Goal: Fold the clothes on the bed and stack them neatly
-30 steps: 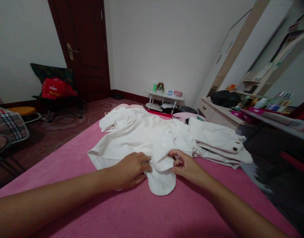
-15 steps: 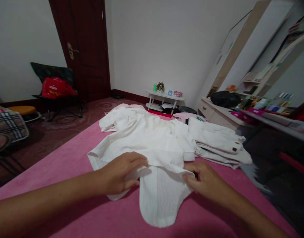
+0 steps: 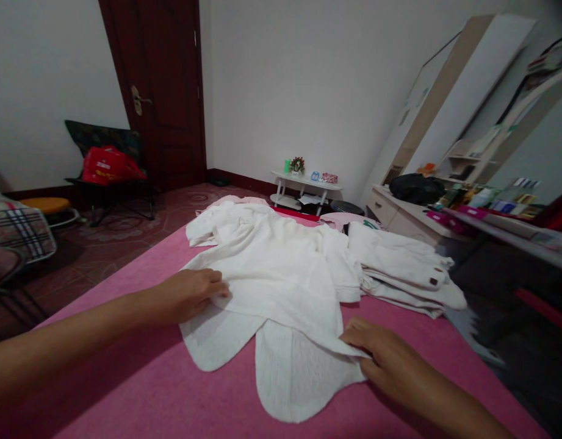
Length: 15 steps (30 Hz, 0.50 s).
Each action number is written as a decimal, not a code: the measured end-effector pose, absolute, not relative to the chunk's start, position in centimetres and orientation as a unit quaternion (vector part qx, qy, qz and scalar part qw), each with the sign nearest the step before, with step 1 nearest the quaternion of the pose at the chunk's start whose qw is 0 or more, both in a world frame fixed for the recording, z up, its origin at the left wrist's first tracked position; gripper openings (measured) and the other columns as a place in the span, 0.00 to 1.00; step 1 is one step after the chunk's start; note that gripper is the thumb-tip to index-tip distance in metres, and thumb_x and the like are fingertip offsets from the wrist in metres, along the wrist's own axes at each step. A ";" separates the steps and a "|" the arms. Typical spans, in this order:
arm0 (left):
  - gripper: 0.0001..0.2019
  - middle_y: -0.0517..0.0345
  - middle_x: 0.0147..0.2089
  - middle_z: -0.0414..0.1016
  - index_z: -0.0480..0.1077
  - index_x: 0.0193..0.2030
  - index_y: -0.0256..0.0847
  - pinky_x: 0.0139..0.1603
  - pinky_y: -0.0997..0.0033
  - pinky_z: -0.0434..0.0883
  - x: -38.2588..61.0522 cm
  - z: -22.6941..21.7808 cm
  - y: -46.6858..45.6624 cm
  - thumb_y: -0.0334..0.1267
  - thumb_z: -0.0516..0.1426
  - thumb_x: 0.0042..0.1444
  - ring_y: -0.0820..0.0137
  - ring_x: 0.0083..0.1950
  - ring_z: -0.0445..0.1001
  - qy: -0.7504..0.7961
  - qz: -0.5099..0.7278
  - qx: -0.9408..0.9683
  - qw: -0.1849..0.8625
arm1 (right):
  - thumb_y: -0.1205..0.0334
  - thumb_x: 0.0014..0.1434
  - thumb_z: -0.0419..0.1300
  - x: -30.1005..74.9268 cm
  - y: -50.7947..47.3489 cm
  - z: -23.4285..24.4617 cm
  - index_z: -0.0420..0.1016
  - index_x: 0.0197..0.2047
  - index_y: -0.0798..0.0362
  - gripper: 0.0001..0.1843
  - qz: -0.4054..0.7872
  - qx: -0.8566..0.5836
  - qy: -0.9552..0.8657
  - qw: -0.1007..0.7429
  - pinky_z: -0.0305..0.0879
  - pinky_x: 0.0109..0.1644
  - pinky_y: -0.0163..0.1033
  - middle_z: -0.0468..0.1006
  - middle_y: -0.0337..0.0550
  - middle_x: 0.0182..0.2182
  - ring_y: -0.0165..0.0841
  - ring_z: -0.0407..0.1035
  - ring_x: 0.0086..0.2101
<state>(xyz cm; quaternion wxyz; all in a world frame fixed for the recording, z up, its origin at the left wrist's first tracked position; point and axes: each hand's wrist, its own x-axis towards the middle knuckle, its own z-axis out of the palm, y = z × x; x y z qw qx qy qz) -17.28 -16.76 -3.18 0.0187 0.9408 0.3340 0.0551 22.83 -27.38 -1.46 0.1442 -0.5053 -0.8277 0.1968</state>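
A white short-sleeved shirt (image 3: pixel 281 274) lies spread on the pink bed cover (image 3: pixel 138 378), its curved hem towards me. My left hand (image 3: pixel 196 294) is closed on the left edge of the shirt near the hem; its fingertips are partly hidden in the cloth. At the right corner of the hem, my right hand (image 3: pixel 374 347) pinches the fabric between thumb and fingers. Two rounded hem flaps hang below, with a notch of pink showing between them. Beside the right sleeve sits a stack of folded white clothes (image 3: pixel 399 262).
Behind the bed stands a small white table (image 3: pixel 303 180) with a plant and small boxes. A dresser (image 3: pixel 390 210) with a black bag (image 3: pixel 415 188) and bottles is at right. To the left are a folding chair (image 3: pixel 104 131) with a red bag (image 3: pixel 107 164) and a dark door (image 3: pixel 157 67).
My left hand has moved left from the middle of the hem to the shirt's left edge. My right hand has shifted slightly right and towards me, drawing the hem wider.
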 end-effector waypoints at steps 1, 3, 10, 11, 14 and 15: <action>0.17 0.51 0.40 0.72 0.71 0.45 0.43 0.42 0.68 0.67 -17.3 -3.5 -16.6 0.24 0.50 0.54 0.64 0.41 0.72 0.338 0.059 0.939 -0.001 | 0.75 0.43 0.49 22.8 -27.5 -1.6 0.73 0.33 0.50 0.18 0.185 -0.508 -0.830 0.138 0.60 0.38 0.36 0.74 0.42 0.33 0.35 0.68 0.35; 0.14 0.50 0.38 0.72 0.71 0.42 0.41 0.41 0.67 0.66 -17.1 -3.8 -16.4 0.25 0.48 0.57 0.64 0.38 0.72 0.349 0.067 0.934 -0.034 | 0.75 0.45 0.49 22.8 -27.7 -1.8 0.74 0.33 0.49 0.17 0.158 -0.520 -0.830 0.126 0.59 0.38 0.35 0.73 0.42 0.33 0.34 0.68 0.35; 0.09 0.60 0.28 0.67 0.65 0.32 0.39 0.29 0.76 0.61 -16.5 0.8 -19.0 0.25 0.49 0.44 0.71 0.29 0.66 0.371 0.078 0.905 0.191 | 0.75 0.39 0.49 23.0 -27.7 -1.7 0.70 0.30 0.50 0.16 0.107 -0.551 -0.819 0.122 0.57 0.35 0.35 0.72 0.40 0.31 0.33 0.68 0.33; 0.09 0.61 0.28 0.67 0.65 0.32 0.39 0.27 0.77 0.60 -16.6 1.6 -19.5 0.25 0.49 0.44 0.71 0.28 0.66 0.370 0.073 0.898 0.226 | 0.75 0.39 0.49 23.2 -27.7 -1.6 0.69 0.29 0.50 0.16 0.107 -0.552 -0.817 0.125 0.57 0.35 0.35 0.72 0.40 0.30 0.33 0.68 0.32; 0.11 0.59 0.36 0.71 0.68 0.39 0.41 0.34 0.75 0.66 -17.6 2.3 -20.6 0.30 0.53 0.46 0.69 0.34 0.69 0.335 0.053 0.907 0.250 | 0.75 0.39 0.49 24.0 -28.0 -1.7 0.72 0.33 0.48 0.20 0.116 -0.547 -0.819 0.127 0.60 0.36 0.35 0.73 0.40 0.32 0.35 0.69 0.34; 0.16 0.56 0.41 0.72 0.68 0.43 0.42 0.38 0.74 0.67 -18.0 2.0 -20.9 0.31 0.56 0.45 0.67 0.38 0.71 0.320 0.047 0.916 0.237 | 0.75 0.39 0.49 24.2 -28.2 -1.8 0.73 0.37 0.47 0.23 0.120 -0.542 -0.822 0.127 0.61 0.37 0.36 0.74 0.41 0.34 0.35 0.70 0.35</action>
